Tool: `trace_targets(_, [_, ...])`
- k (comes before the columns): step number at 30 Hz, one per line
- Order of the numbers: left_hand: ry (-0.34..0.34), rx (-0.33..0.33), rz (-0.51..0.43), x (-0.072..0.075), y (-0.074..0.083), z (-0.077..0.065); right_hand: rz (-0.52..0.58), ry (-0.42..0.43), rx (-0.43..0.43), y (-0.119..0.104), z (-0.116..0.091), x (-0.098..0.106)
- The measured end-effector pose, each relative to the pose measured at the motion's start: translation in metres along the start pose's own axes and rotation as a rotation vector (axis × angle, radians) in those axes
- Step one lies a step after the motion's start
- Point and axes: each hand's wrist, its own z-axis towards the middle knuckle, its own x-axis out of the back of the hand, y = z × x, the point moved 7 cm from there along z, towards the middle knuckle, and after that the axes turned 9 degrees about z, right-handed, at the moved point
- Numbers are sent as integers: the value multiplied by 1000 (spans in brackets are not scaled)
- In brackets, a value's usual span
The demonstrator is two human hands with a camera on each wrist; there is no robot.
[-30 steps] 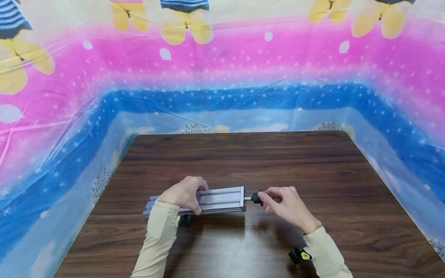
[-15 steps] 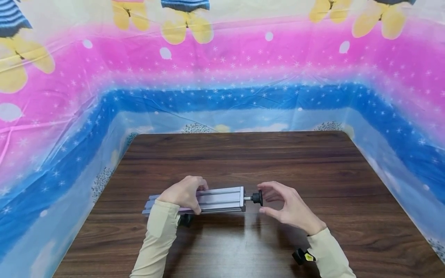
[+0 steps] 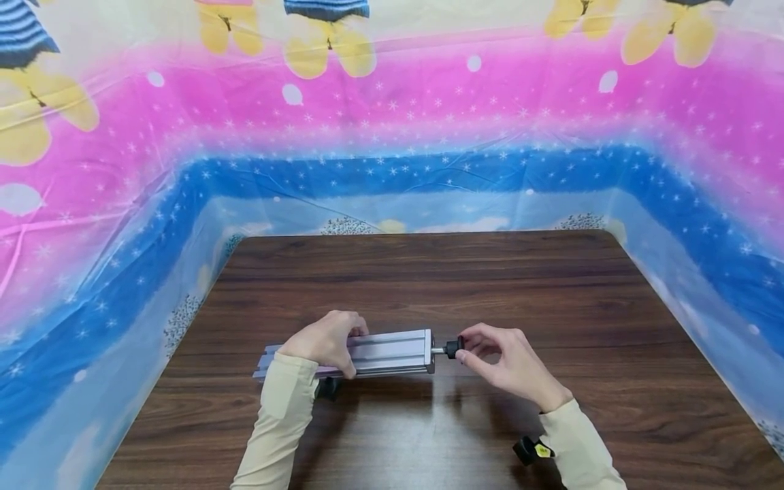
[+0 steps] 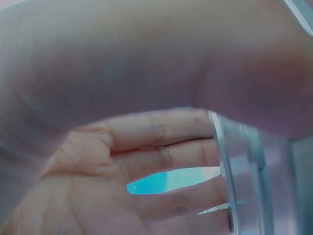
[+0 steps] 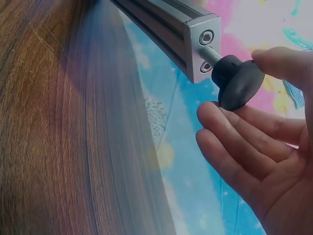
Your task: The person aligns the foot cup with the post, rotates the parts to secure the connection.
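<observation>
A silver aluminium extrusion profile (image 3: pixel 395 352) lies lengthwise in front of me, its grooved side up. My left hand (image 3: pixel 323 342) grips it from above, thumb on the near side and fingers over the far side. On its right end is a flat plate (image 5: pixel 197 74) with two socket-head screws, one partly behind a threaded stem (image 5: pixel 210 57). The stem carries a black foot with a round base (image 5: pixel 243 87) and stands partly out of the plate. My right hand (image 3: pixel 516 365) pinches the round base between thumb and fingertips; the other fingers are spread below it.
The dark wood-grain table (image 3: pixel 429 279) runs under both hands. A patterned pink and blue cloth (image 3: pixel 398 170) hangs round its back and sides. A black device with a yellow label (image 3: pixel 533 450) sits at my right wrist, and another black piece (image 3: pixel 328 388) below my left.
My right hand let go of the black foot, its fingers opening round it, and now pinches it again. My left hand and the profile have stayed in place.
</observation>
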Motion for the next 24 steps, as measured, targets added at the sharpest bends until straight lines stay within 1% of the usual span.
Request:
trace_targets(5, [0, 4, 2, -1, 1, 0, 26, -6, -95, 5, 0, -1])
trace_targets(9, [-1, 12, 14, -3, 2, 0, 33, -34, -168, 10, -1, -4])
trace_targets(11, [0, 6, 18, -3, 3, 0, 25, -44, -189, 12, -1, -5])
trace_targets(13, [3, -1, 19, -2, 3, 0, 25, -49, -191, 12, -2, -4])
trace_targets(16, [8, -16, 14, -1, 4, -1, 28, -44, -128, 9, -3, -1])
trace_targets(20, [13, -32, 4, 0, 4, -2, 50, -58, 30, 1, -4, -1])
trace_targets(22, [13, -33, 2, 0, 3, -2, 72, -66, 84, -1, -5, -2])
trace_targets(24, [11, -27, -1, 0, 2, -2, 82, -62, 116, -3, -5, -3])
